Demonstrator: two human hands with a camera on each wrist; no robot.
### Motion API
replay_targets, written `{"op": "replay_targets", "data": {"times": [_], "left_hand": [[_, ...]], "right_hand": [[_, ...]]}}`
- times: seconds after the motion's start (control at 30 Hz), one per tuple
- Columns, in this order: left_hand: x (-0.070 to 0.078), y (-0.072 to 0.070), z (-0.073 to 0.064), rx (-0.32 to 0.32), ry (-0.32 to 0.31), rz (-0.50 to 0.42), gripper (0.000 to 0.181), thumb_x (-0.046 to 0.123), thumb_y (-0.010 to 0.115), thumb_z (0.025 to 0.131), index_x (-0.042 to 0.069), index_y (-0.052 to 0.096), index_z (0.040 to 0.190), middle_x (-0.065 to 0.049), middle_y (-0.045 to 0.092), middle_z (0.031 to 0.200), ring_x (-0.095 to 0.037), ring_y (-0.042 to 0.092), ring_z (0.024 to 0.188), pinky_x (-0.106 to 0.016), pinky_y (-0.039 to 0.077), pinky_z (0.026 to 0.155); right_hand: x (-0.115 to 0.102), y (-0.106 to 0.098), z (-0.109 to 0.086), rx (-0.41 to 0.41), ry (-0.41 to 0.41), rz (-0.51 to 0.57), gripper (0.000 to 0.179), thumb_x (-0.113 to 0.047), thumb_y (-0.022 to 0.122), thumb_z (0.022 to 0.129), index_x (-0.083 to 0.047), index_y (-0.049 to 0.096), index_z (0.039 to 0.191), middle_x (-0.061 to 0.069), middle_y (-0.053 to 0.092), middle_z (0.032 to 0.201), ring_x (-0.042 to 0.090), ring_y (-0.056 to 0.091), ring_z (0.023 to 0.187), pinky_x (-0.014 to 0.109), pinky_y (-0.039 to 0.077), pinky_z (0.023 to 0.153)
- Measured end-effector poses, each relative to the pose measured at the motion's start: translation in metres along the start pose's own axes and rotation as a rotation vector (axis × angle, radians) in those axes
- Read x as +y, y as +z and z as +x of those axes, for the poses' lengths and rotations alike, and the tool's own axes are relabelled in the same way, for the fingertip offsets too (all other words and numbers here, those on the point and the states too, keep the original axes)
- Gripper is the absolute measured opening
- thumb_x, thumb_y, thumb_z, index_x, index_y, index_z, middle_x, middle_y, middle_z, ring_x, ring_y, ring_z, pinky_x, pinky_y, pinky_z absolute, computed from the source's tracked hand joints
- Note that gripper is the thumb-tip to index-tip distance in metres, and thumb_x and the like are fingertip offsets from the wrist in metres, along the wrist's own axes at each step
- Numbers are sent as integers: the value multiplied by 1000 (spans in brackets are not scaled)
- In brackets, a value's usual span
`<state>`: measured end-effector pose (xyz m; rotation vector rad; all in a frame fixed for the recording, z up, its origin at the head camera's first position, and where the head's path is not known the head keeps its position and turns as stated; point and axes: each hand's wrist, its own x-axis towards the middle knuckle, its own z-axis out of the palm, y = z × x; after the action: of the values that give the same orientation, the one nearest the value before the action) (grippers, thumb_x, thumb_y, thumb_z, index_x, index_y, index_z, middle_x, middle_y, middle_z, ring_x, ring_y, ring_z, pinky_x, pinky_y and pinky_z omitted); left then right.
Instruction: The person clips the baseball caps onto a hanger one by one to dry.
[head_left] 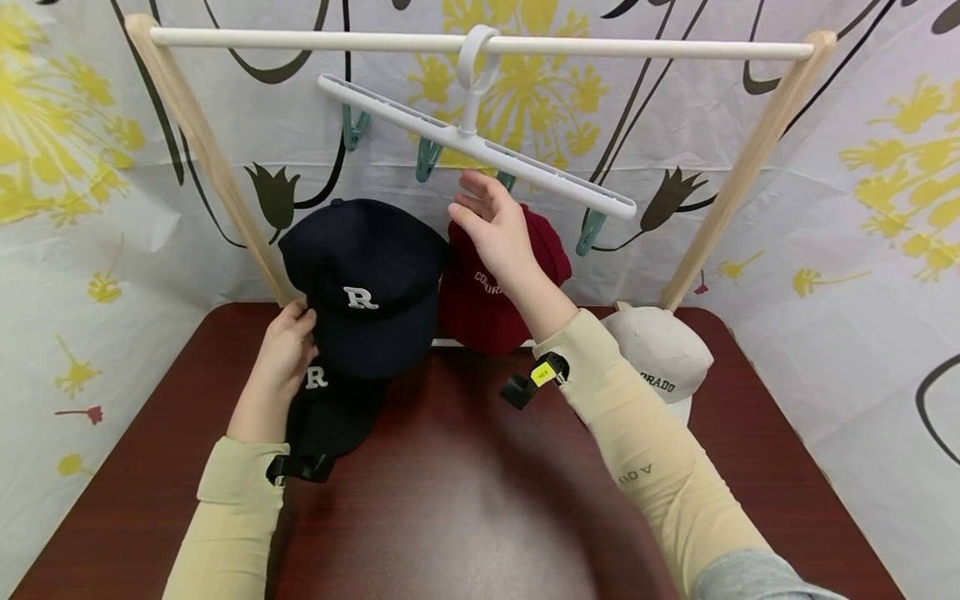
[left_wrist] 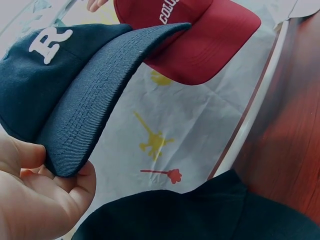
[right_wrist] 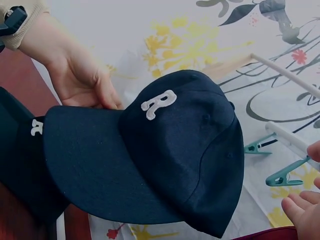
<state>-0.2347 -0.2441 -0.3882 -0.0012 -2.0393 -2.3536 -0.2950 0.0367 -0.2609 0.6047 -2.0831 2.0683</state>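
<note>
My left hand [head_left: 288, 343] pinches the edge of the brim of a navy baseball cap [head_left: 382, 258] with a white R, thumb on one face and fingers on the other. The cap is upright under the left half of a tilted white hanger [head_left: 420, 125] with teal clips [right_wrist: 286, 175]. My right hand [head_left: 495, 221] is raised just below the hanger's middle, fingers extended and nothing in its grasp. Behind it hangs a red cap [left_wrist: 220, 45], partly hidden by the hand. A second dark cap [head_left: 337, 417] with an R sits on the table below the navy one.
The hanger hooks over a white rod [head_left: 637, 46] on a wooden-legged rack [head_left: 750, 175]. A light beige cap [head_left: 660, 350] lies at the table's right, partly behind my right sleeve. The dark red table [head_left: 450, 500] backs onto a patterned cloth [head_left: 862, 167].
</note>
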Motion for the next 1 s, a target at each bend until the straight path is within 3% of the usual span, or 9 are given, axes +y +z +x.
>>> {"op": "replay_targets", "data": {"times": [0.43,0.77,1.0], "left_hand": [[1,5,0,-19,21,-12,39,19,30,106,4,17,139,-3,29,103,-7,36,70,-21,31,61],[1,4,-3,-37,11,-3,53,18,27,106,4,3,151,-6,25,125,-8,40,83,-20,34,68],[0,4,-4,-57,24,-5,44,20,29,106,2,17,145,-4,34,118,-7,44,88,-21,38,69]], "right_hand": [[-1,-2,1,-13,2,-25,47,-10,58,96,-7,44,141,6,47,140,14,50,122,26,42,96],[0,-2,4,-10,4,-54,49,-11,59,96,-6,42,142,6,47,141,12,50,121,25,43,95],[2,-3,9,-3,27,-78,51,-11,59,96,-5,41,143,10,44,143,14,49,123,26,42,96]]}}
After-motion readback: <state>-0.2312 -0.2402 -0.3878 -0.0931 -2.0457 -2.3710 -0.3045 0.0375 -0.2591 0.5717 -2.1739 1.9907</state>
